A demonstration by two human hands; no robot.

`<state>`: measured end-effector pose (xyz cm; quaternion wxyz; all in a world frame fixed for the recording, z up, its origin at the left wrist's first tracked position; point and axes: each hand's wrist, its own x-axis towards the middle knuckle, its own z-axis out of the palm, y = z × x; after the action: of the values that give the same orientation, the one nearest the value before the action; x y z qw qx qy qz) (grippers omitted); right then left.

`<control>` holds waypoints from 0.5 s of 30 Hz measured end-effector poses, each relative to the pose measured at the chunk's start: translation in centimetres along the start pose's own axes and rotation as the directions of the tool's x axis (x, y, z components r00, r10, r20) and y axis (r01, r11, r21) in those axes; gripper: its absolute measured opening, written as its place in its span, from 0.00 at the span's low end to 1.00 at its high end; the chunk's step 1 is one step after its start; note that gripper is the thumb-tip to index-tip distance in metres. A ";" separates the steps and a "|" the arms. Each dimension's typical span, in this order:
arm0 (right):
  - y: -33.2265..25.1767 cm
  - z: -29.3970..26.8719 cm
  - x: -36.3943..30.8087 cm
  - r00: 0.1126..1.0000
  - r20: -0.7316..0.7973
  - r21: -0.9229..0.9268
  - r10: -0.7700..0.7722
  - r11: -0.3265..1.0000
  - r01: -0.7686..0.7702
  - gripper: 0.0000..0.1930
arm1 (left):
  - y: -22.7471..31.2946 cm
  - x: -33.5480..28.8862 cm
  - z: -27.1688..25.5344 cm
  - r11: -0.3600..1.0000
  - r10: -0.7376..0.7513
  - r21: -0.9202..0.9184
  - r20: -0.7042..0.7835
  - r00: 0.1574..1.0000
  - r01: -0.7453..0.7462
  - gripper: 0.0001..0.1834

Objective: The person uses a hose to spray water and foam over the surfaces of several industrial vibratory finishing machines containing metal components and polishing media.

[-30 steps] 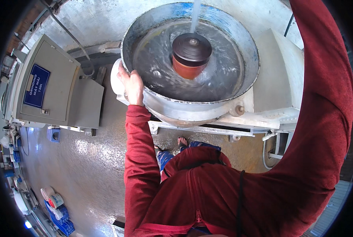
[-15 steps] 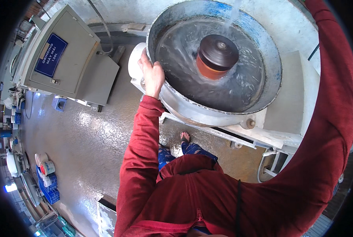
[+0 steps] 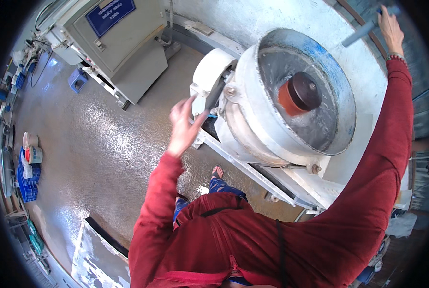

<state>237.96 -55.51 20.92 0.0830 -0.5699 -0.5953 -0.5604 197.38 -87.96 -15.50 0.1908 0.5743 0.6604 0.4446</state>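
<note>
A round metal tub (image 3: 351, 113) with worn blue paint inside holds murky grey water (image 3: 284, 79). At its middle stands an orange-brown post with a dark round cap (image 3: 304, 91). My left hand (image 3: 183, 125), blurred by motion, is open with fingers apart, left of the tub. Its fingertips are close to a dark bar (image 3: 215, 96) beside a white rounded cover (image 3: 212, 72); I cannot tell whether they touch. My right hand (image 3: 391, 32) reaches up to a grey pipe (image 3: 361, 34), its fingers closed at a small blue handle (image 3: 379, 10) there. No stream shows at the pipe's end.
A grey metal cabinet (image 3: 113, 53) with a blue sign stands at the upper left. Wet floor (image 3: 113, 139) shines at left. Blue crates (image 3: 28, 180) with a white bucket (image 3: 33, 154) stand at the far left. A white-topped surface (image 3: 99, 257) lies at lower left.
My left hand has left the tub's rim and moved down beside the dark bar. My right hand has come into view at the pipe. The water stream no longer shows. The view has swung.
</note>
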 end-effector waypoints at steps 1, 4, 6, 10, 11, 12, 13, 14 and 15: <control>-2.3 -1.8 0.0 0.992 0.072 0.071 0.102 0.992 -0.107 0.33 | -3.4 -3.3 -3.8 0.994 -0.043 0.098 -0.011 0.999 0.044 0.30; -4.9 -3.0 -1.6 0.996 -0.082 0.202 0.032 0.979 -0.015 0.31 | -10.9 -15.3 -14.6 0.828 -0.336 0.473 -0.009 0.942 0.300 0.26; -5.6 0.1 -3.5 0.979 -0.184 0.434 -0.082 0.888 0.156 0.29 | -14.2 -24.2 -21.1 0.588 -0.628 0.644 -0.019 0.778 0.489 0.24; -10.8 5.9 -8.7 0.926 -0.344 0.398 -0.156 0.869 0.294 0.34 | -17.5 -40.0 -31.2 0.231 -0.932 0.546 -0.112 0.344 0.805 0.22; -14.7 5.4 -9.5 0.996 0.076 0.290 -0.048 0.957 0.024 0.35 | -17.3 -42.7 -32.7 0.158 -0.944 0.526 -0.166 0.284 0.836 0.22; -19.2 4.9 -10.5 0.989 -0.108 0.341 -0.101 0.931 0.133 0.34 | -17.2 -45.0 -34.1 0.086 -0.952 0.505 -0.212 0.220 0.859 0.22; -19.8 6.2 -10.5 0.997 0.048 0.311 -0.056 0.950 0.038 0.33 | -18.6 -46.5 -35.3 0.073 -0.955 0.497 -0.216 0.205 0.865 0.22; -23.2 6.1 -12.5 0.994 0.015 0.441 0.112 0.891 -0.107 0.33 | -19.8 -47.4 -36.4 0.078 -0.954 0.479 -0.220 0.205 0.874 0.21; -25.9 5.6 -13.6 0.988 0.001 0.466 0.154 0.874 -0.137 0.31 | -21.2 -47.8 -37.3 0.097 -0.953 0.476 -0.208 0.219 0.874 0.21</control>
<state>225.57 -52.00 -6.00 0.2696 -0.5664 -0.6658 -0.4041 169.19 -144.90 -25.14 0.3181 0.0968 0.9431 -0.0053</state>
